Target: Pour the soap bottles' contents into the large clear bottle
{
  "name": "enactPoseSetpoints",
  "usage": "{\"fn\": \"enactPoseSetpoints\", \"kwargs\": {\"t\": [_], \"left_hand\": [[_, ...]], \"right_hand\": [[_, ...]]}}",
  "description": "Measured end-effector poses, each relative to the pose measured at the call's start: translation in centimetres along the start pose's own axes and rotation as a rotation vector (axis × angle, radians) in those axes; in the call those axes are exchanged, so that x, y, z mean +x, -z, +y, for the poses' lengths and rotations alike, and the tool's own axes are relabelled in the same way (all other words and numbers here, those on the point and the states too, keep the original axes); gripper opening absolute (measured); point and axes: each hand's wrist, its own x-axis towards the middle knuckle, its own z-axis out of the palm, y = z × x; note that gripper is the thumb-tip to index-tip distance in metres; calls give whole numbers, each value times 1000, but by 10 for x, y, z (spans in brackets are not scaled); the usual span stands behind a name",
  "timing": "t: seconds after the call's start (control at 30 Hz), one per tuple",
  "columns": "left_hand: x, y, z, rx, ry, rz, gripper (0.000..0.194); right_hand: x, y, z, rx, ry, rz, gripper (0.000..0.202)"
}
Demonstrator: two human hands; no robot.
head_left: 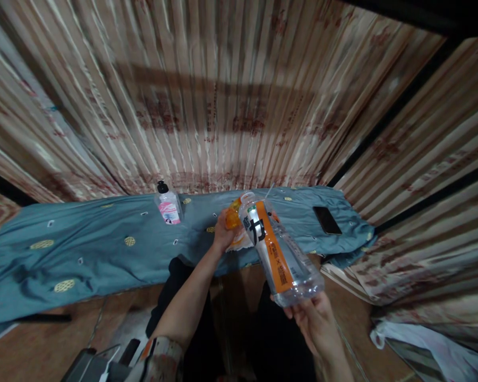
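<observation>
We see a smooth clear plastic bottle slanting across the rumpled teal cloth's near edge, neck far-left, base near-right. Our right grip, fingers bent, grasps its base; our left grip, arm extended, clasps a translucent orange container.

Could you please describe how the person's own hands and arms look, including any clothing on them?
The left hand and right hand wear no gloves, and no watch or bracelet shows at either wrist. On the left arm, a patterned sleeve in beige, orange and dark tones ends near the elbow. The right forearm is bare as far as it shows.
</observation>
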Motion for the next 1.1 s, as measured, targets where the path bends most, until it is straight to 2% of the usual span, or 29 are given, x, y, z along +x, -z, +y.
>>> {"fn": "enactPoseSetpoints", "kwargs": {"t": [0.5,1.1], "left_hand": [[1,-3,-6,23,-3,36,48],[3,-2,-4,24,-21,4,50]], "right_hand": [[0,6,7,-2,6,-17,40],[2,15,17,6,10,-16,40]]}}
